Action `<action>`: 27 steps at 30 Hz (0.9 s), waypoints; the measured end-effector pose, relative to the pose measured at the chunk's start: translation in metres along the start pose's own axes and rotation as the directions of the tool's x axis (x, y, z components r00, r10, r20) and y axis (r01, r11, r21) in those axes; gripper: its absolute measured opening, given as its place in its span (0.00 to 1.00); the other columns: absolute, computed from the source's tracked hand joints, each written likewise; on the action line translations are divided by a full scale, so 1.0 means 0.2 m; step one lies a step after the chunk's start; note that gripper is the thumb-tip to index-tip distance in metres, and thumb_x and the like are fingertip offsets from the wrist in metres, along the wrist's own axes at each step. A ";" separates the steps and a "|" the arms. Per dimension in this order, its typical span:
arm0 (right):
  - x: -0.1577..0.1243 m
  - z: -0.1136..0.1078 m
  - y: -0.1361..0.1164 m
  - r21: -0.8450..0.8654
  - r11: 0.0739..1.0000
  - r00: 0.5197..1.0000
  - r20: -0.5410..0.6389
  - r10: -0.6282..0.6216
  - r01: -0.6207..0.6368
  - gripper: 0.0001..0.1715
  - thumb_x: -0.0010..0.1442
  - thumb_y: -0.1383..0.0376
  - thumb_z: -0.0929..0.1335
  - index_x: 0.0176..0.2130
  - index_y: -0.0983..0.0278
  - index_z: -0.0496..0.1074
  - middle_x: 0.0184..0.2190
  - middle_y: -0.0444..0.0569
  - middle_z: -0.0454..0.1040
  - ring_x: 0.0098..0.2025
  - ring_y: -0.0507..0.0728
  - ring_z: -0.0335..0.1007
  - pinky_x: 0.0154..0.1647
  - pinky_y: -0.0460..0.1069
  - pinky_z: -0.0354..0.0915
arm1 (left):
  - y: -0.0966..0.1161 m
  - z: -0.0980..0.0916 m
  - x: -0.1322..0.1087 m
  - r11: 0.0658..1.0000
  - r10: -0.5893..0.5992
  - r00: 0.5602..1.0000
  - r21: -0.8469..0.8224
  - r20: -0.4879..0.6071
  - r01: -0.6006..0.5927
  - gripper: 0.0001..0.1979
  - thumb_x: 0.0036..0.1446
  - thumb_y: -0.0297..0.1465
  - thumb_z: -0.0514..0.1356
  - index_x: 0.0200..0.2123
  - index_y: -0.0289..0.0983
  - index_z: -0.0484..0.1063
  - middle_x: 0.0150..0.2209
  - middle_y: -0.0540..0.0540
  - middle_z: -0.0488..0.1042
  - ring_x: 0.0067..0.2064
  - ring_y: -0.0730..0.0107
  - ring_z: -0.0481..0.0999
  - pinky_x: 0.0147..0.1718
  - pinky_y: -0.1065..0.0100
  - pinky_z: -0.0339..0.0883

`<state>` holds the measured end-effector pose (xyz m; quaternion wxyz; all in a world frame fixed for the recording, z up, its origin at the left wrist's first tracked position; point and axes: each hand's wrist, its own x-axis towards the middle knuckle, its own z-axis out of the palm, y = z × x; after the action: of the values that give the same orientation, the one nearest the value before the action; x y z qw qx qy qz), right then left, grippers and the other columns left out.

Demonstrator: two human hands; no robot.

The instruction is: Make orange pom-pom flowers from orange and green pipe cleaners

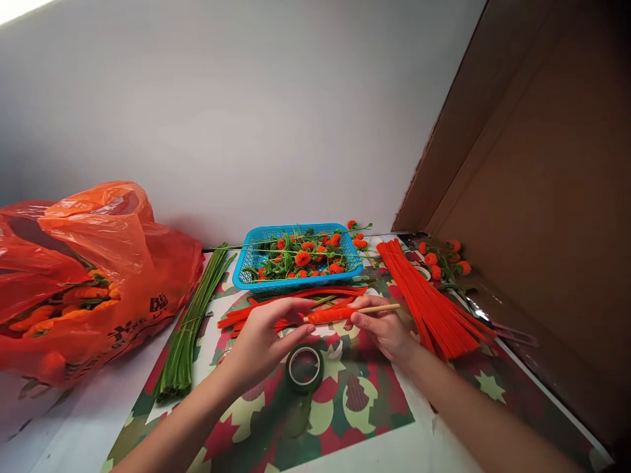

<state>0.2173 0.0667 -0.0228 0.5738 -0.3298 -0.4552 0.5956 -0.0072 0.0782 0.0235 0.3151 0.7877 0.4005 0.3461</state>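
My right hand (382,327) pinches a thin wooden stick (387,308), held almost level above the mat. An orange pipe cleaner (332,315) is wound in a tight coil around the stick, and my right fingertips press at the coil's right end. At the stick's left tip is my left hand (269,332), its thumb and fingers parted around the tip without visibly gripping it. Loose orange pipe cleaners (241,315) lie on the mat behind both hands. Below the stick rests a roll of dark green tape (290,378).
A blue basket (297,285) holds orange pompom flowers on green stems. Green pipe cleaners (190,335) lie bundled at left, beside an orange plastic bag (142,289). At right are an orange pipe cleaner bundle (428,302), more flowers (434,259), scissors (513,334) and a cardboard wall (532,184).
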 end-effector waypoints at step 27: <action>-0.01 -0.01 -0.06 -0.333 0.915 0.886 0.320 0.336 -0.227 0.29 0.59 0.44 0.63 0.23 0.64 0.56 0.16 0.35 0.50 0.18 0.46 0.40 0.19 0.45 0.40 | 0.00 -0.22 0.02 0.834 0.346 0.933 0.423 0.098 -0.354 0.09 0.61 0.36 0.56 0.34 0.40 0.74 0.30 0.50 0.78 0.31 0.72 0.75 0.31 0.73 0.66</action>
<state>0.2249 0.0635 -0.0130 0.3299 -0.3539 -0.5830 0.6526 -0.0415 0.0916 0.0494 0.0666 0.9006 0.3139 0.2932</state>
